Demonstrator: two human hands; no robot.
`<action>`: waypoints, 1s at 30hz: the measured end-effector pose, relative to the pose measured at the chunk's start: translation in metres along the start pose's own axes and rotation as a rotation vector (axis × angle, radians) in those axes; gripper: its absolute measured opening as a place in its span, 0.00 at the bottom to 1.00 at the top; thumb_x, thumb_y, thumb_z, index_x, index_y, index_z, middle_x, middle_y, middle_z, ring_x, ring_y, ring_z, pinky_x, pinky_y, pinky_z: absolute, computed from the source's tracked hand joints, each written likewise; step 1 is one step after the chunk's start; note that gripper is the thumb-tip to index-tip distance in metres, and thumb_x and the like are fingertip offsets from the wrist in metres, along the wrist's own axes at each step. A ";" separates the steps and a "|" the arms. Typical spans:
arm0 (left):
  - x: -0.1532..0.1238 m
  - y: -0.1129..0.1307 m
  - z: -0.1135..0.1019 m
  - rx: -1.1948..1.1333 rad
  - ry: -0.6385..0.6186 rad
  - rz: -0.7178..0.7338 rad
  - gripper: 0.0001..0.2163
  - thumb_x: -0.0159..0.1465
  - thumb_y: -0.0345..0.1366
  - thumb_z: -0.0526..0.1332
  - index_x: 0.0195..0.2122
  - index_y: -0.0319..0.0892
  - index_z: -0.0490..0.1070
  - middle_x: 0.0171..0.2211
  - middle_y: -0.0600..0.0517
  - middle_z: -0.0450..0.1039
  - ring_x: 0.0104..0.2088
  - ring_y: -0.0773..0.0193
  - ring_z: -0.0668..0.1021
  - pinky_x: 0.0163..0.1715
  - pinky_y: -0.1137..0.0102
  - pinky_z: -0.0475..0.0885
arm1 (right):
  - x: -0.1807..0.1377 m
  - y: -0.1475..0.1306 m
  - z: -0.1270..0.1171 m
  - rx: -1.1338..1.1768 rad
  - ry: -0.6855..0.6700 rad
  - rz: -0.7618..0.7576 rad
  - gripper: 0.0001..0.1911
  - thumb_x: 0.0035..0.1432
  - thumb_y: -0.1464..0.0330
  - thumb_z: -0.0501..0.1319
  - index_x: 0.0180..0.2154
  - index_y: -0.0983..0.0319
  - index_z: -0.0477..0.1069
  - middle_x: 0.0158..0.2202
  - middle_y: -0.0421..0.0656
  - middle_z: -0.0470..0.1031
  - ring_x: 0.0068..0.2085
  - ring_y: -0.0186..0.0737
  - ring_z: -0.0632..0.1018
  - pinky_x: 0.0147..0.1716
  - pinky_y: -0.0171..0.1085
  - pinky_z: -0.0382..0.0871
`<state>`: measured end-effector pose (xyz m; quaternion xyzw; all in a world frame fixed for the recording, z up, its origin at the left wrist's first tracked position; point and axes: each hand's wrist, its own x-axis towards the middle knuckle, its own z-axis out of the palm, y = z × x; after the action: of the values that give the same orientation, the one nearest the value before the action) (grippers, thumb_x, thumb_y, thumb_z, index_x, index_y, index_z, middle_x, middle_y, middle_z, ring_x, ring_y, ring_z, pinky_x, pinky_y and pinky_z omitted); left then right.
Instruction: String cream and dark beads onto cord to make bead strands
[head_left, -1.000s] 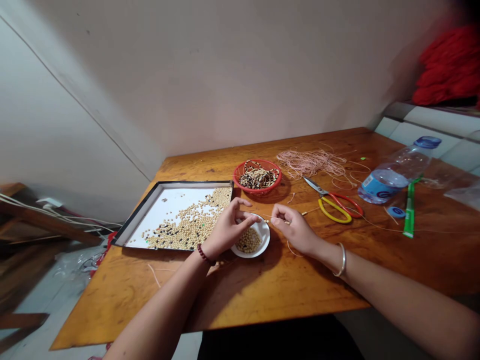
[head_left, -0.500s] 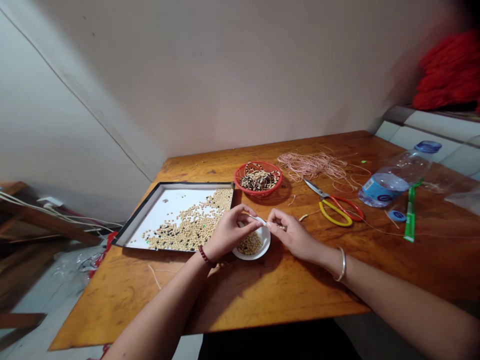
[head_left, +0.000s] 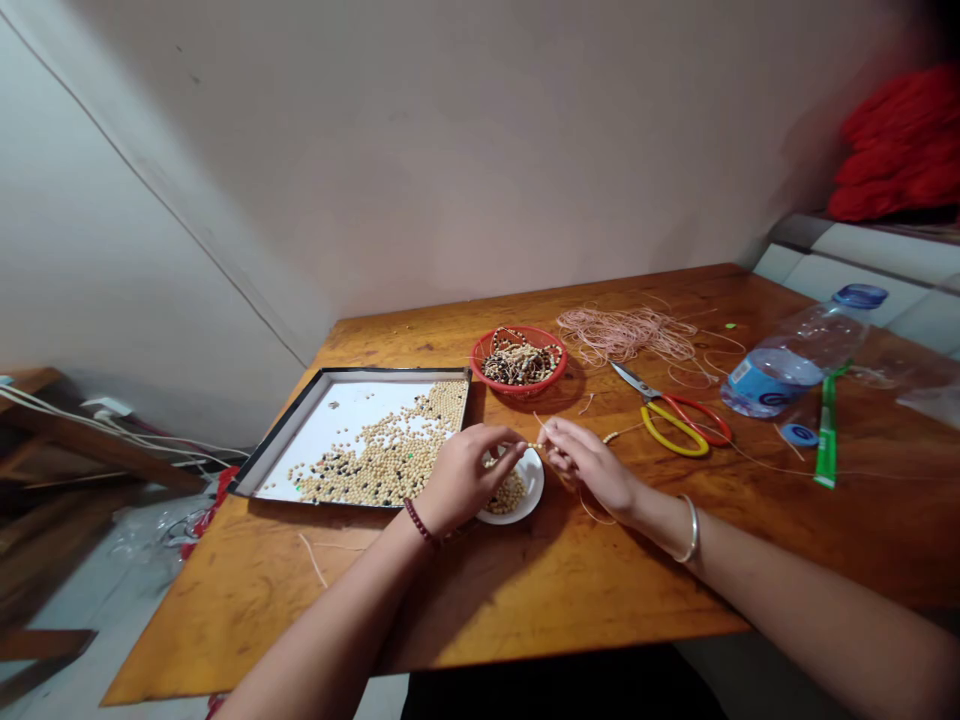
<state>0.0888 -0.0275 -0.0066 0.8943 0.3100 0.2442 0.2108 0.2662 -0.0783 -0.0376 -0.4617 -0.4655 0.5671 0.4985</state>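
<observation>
My left hand hovers over a small white dish of pale beads, its fingertips pinched on a bead at the end of a thin pink cord. My right hand pinches that same cord just to the right, fingertips almost touching the left ones. A few beads sit on the cord between the hands. The cord trails right across the table past more threaded beads.
A black-rimmed white tray of loose beads lies left. Behind the hands are a red basket of bead strings, a pile of pink cord, scissors, a lying water bottle and a green tool. The wooden table edge is near me.
Both hands drew together over the dish, then shifted slightly toward me; the right hand slid left along the cord to meet the left fingertips.
</observation>
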 end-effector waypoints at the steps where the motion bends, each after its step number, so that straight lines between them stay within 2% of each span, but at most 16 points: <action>1: -0.001 -0.001 0.001 0.098 0.010 0.042 0.11 0.67 0.39 0.53 0.36 0.42 0.73 0.31 0.51 0.75 0.32 0.66 0.73 0.33 0.71 0.65 | 0.000 0.000 0.000 0.000 -0.006 0.016 0.19 0.57 0.50 0.53 0.33 0.61 0.62 0.19 0.33 0.55 0.19 0.28 0.55 0.17 0.30 0.44; 4: -0.002 -0.002 0.003 0.334 0.013 0.150 0.11 0.67 0.37 0.52 0.35 0.41 0.72 0.30 0.50 0.73 0.33 0.63 0.72 0.33 0.70 0.65 | 0.000 -0.002 -0.001 -0.028 -0.059 0.023 0.20 0.57 0.50 0.53 0.34 0.61 0.63 0.19 0.33 0.56 0.19 0.28 0.55 0.18 0.30 0.45; 7: -0.003 -0.003 0.004 0.429 -0.006 0.184 0.12 0.67 0.38 0.51 0.34 0.42 0.71 0.30 0.49 0.71 0.33 0.63 0.71 0.33 0.70 0.64 | 0.002 -0.002 -0.001 -0.065 -0.097 -0.002 0.20 0.55 0.50 0.57 0.31 0.62 0.62 0.19 0.32 0.56 0.20 0.28 0.55 0.19 0.30 0.47; 12: -0.004 -0.002 0.004 0.473 -0.002 0.150 0.11 0.67 0.41 0.52 0.34 0.42 0.70 0.33 0.49 0.70 0.35 0.62 0.71 0.33 0.69 0.64 | 0.004 0.000 0.000 -0.196 -0.094 -0.077 0.21 0.51 0.50 0.61 0.30 0.63 0.64 0.24 0.36 0.61 0.25 0.30 0.61 0.25 0.32 0.54; 17: -0.003 0.000 0.000 0.508 -0.010 0.029 0.11 0.66 0.43 0.53 0.41 0.43 0.69 0.36 0.48 0.71 0.38 0.60 0.71 0.33 0.69 0.65 | 0.008 0.003 -0.002 -0.200 0.010 -0.089 0.21 0.52 0.50 0.60 0.27 0.61 0.61 0.24 0.37 0.63 0.26 0.32 0.64 0.27 0.33 0.58; 21: -0.004 0.000 -0.003 0.544 -0.113 -0.006 0.14 0.62 0.48 0.57 0.37 0.42 0.70 0.34 0.47 0.72 0.38 0.57 0.72 0.32 0.68 0.65 | 0.010 0.004 -0.004 -0.186 0.105 -0.095 0.19 0.52 0.53 0.60 0.26 0.61 0.59 0.21 0.34 0.59 0.24 0.30 0.60 0.24 0.32 0.54; 24: -0.005 0.001 -0.005 0.556 -0.207 0.023 0.16 0.60 0.50 0.58 0.35 0.41 0.70 0.34 0.46 0.73 0.38 0.56 0.73 0.32 0.67 0.66 | 0.009 0.003 -0.003 -0.155 0.079 -0.083 0.18 0.52 0.54 0.59 0.26 0.61 0.58 0.20 0.33 0.56 0.22 0.29 0.58 0.22 0.31 0.52; 30: -0.009 0.002 -0.009 0.501 -0.344 0.070 0.16 0.56 0.46 0.64 0.41 0.42 0.70 0.38 0.46 0.74 0.34 0.57 0.76 0.32 0.67 0.68 | 0.006 0.010 0.002 -0.153 0.028 -0.069 0.17 0.53 0.55 0.59 0.27 0.61 0.59 0.21 0.35 0.60 0.24 0.31 0.61 0.23 0.31 0.53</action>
<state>0.0786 -0.0332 -0.0015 0.9569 0.2892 0.0122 0.0247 0.2626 -0.0727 -0.0479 -0.4898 -0.5161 0.5061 0.4875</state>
